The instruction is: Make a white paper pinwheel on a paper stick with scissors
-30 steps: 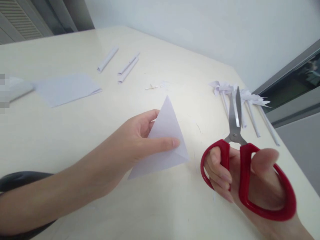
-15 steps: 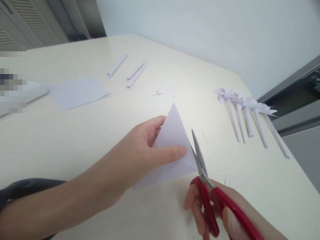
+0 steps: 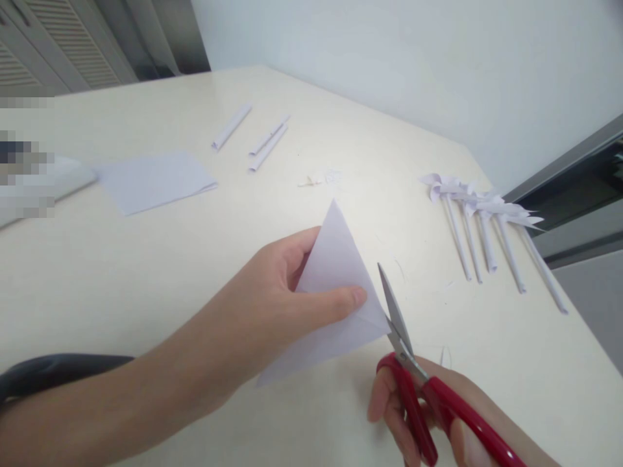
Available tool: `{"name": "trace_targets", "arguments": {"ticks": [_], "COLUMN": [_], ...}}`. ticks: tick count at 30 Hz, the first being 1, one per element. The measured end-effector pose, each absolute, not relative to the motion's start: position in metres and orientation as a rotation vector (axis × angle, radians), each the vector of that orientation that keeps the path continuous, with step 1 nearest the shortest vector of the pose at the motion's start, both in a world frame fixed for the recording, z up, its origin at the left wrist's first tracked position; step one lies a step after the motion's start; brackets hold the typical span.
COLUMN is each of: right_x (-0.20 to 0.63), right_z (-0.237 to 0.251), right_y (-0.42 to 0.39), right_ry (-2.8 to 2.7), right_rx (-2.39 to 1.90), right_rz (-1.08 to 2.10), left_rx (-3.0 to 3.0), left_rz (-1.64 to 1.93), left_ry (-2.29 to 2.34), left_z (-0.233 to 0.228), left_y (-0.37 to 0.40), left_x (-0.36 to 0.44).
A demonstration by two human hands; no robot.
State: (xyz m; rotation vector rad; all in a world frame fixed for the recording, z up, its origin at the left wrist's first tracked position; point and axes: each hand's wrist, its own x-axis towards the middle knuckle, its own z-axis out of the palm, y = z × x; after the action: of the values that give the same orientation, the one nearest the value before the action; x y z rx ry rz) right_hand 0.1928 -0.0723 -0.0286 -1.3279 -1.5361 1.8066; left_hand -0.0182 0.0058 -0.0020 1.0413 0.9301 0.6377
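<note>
You have swung the red scissors (image 3: 413, 363) in your clenched right hand (image 3: 438, 415) from upright to the lower right corner of the folded paper triangle (image 3: 335, 292), which your left hand (image 3: 272, 298) pinches above the table (image 3: 146, 272), ready to cut.

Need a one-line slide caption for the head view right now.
Left hand pinches a folded white paper triangle above the table while the right hand brings red-handled scissors to its corner.
</note>
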Motion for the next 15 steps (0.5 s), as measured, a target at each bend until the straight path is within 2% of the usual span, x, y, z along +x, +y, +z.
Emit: {"name": "trace_targets", "arguments": {"ticks": [10,15], "right_x": [0.1905,0.1933], "right_z": [-0.0294,-0.0266], "right_y": [-0.0720,-0.0751], "right_ry": [-1.568,-1.506], "right_rx": [-1.295,-1.308], "right_rz": [1.750,1.832], "left_rx": [1.006,0.975], "left_rz": [0.640,0.597], "left_ry": [0.970,0.963], "left_z": [-0.0019,-0.0004], "left_y": [0.0012,0.0004], "left_x": [-0.0121,-0.0108]}}
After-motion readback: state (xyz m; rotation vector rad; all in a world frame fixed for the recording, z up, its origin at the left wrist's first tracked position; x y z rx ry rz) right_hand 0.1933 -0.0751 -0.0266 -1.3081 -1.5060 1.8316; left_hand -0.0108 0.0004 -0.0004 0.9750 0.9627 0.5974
